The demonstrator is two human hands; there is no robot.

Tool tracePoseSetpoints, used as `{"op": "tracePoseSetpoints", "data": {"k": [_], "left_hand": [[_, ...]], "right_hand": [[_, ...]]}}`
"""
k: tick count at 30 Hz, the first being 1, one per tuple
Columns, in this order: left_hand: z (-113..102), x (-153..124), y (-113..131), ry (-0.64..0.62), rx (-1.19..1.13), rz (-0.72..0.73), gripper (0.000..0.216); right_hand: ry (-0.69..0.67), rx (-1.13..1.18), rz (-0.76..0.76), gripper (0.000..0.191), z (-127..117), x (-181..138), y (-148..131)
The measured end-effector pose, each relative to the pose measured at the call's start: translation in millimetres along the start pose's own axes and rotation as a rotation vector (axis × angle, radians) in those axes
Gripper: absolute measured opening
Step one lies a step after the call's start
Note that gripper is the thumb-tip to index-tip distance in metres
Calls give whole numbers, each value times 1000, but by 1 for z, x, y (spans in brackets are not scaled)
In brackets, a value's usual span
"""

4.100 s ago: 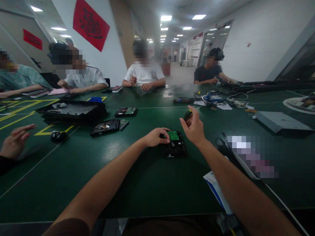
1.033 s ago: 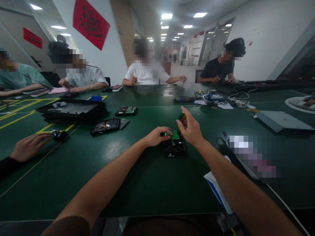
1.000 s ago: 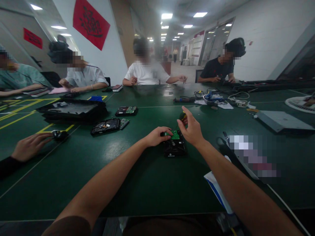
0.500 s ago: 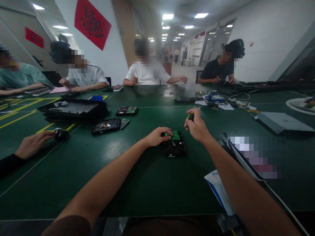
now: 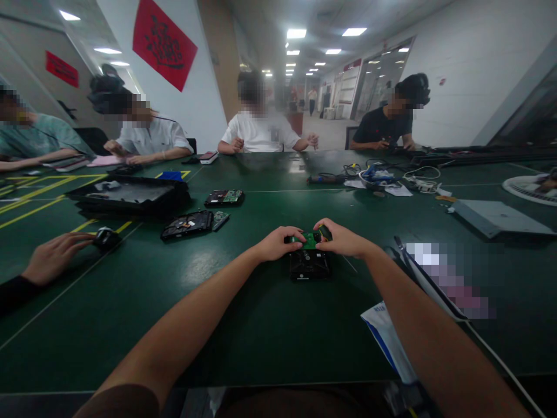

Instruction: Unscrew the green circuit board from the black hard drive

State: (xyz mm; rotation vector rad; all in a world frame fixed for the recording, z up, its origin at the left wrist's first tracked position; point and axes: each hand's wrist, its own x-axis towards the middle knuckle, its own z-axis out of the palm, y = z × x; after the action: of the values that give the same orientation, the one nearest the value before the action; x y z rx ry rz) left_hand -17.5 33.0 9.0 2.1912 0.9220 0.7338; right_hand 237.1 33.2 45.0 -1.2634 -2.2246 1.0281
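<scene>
In front of me on the table lies a black hard drive [image 5: 310, 266], label-free face up, with a green circuit board [image 5: 309, 238] at its far end. My left hand [image 5: 281, 242] grips the board's left edge, thumb on top and fingers curled behind. Tucked in my right hand [image 5: 342, 238] is a screwdriver [image 5: 325, 232]; its dark green handle shows at the fingers and its thin shaft points back to the right, below the palm. That hand's thumb and fingertips also touch the board's right side. Whether the board is lifted off the drive, I cannot tell.
Left of the drive lie an opened hard drive [image 5: 187, 224], a loose circuit board [image 5: 220, 220] and another drive [image 5: 224, 197]. A black tray [image 5: 130, 194] stands farther left. Someone's hand [image 5: 56, 255] holds a small black object. To the right are a grey metal box [image 5: 500, 218] and cables [image 5: 378, 174].
My right hand has moved left and down onto the board's right side, the screwdriver still in it. The left hand stays at the board's left edge.
</scene>
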Motion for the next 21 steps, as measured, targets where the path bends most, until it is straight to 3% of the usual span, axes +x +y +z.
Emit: {"op": "tracePoseSetpoints", "data": {"k": [21], "left_hand": [[1, 2, -7, -5, 9, 40, 21]], "right_hand": [[-59, 20, 84, 47, 2, 2, 3]]}}
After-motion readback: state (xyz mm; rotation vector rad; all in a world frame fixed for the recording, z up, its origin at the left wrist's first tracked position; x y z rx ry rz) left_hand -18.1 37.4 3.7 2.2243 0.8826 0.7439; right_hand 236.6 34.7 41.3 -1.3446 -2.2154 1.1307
